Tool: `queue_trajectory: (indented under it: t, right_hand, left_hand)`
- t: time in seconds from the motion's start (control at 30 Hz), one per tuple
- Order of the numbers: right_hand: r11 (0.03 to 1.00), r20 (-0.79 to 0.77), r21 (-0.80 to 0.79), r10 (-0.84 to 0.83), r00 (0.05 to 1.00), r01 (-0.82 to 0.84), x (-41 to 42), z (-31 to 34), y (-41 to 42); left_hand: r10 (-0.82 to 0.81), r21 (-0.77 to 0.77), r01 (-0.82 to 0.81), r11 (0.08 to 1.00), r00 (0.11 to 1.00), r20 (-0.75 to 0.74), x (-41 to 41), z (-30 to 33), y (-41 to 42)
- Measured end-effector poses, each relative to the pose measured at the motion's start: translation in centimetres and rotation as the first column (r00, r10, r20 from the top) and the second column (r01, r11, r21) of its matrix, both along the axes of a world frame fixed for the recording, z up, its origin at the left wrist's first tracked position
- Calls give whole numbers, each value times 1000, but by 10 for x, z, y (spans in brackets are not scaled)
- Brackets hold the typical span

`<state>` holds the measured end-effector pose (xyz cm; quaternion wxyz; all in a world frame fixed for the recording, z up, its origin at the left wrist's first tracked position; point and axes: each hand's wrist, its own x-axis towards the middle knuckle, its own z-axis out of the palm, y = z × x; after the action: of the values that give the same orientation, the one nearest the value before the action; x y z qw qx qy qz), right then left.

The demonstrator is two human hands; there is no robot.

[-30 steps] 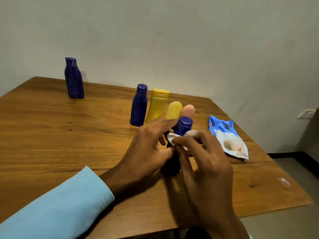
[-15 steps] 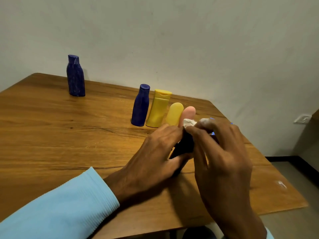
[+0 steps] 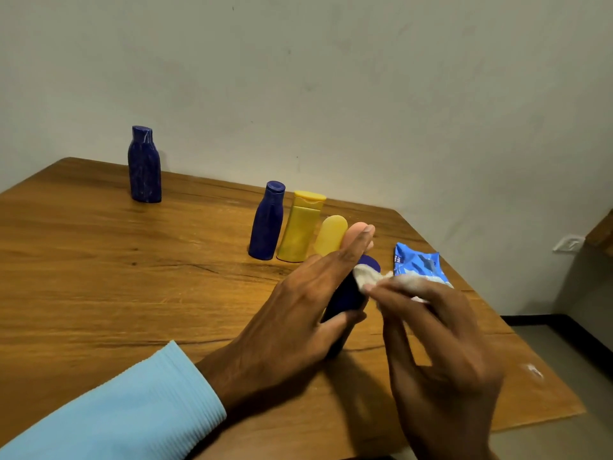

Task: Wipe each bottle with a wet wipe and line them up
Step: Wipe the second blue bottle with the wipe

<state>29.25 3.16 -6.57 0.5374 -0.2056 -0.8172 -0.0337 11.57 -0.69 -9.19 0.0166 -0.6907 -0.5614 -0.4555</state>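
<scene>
Wiping needs a steady bottle, so your left hand [image 3: 298, 313] grips the dark blue bottle [image 3: 348, 293] at centre frame. Your right hand [image 3: 441, 340] pinches the wet wipe [image 3: 368, 277] against its cap.

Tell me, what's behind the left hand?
A dark blue bottle, held by the left hand, and a pink bottle's top. Both bottles' lower parts are hidden.

Wooden table [image 3: 99, 267], pale wall [image 3: 331, 78]

Wooden table [image 3: 99, 277], upright bottles (blue, yellow) [image 3: 267, 220], blue wipes packet [image 3: 416, 265]
</scene>
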Motion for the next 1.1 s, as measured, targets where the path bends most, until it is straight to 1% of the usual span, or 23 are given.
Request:
queue_trajectory:
  t: [0.07,0.13,0.2,0.3,0.4,0.53,0.67,0.73,0.8,0.93,1.03,1.1]
  right_hand:
    - [999,-88,-43,-9,996,5,-2,17,-3]
    - [997,-133,-80,-1,991,-10,-9,33,-2]
    - [991,-121,-130,19,992,-35,-18,41,2]
    - [980,-45,-198,27,999,-35,-28,37,2]
    - [985,17,-173,18,1000,-15,-30,29,-9]
    - [973,-41,-196,112,993,-118,-15,31,-13]
    - [966,-105,-252,29,994,-55,1,43,-1]
    - [962,-107,-273,-2,994,-27,2,49,5]
    - [962,-64,-272,-3,998,-14,-1,54,7]
    - [974,131,-225,-7,991,36,-11,49,10]
    - [987,233,-104,-93,968,120,-15,43,15]
    - [990,286,-55,-110,952,131,-15,45,17]
  left_hand:
    - [1,15,-1,1000,1000,-7,1,0,1]
    - [22,39,-21,999,1000,-17,2,0,1]
    - [37,38,-36,999,999,-23,2,0,0]
    - [5,43,-5,999,1000,4,2,0,0]
    - [-22,34,21,999,999,28,-1,-3,2]
    - [23,9,-24,1000,998,66,-3,-4,3]
    - [53,-21,-53,998,999,13,-3,-6,3]
    - [84,-28,-84,996,996,8,-4,-7,3]
    - [85,-30,-85,996,996,0,-2,-8,3]
    - [77,-71,-78,994,997,-16,1,-8,2]
    - [53,-112,-56,992,998,-29,0,-9,4]
    - [34,-125,-38,991,999,-36,-1,-10,4]
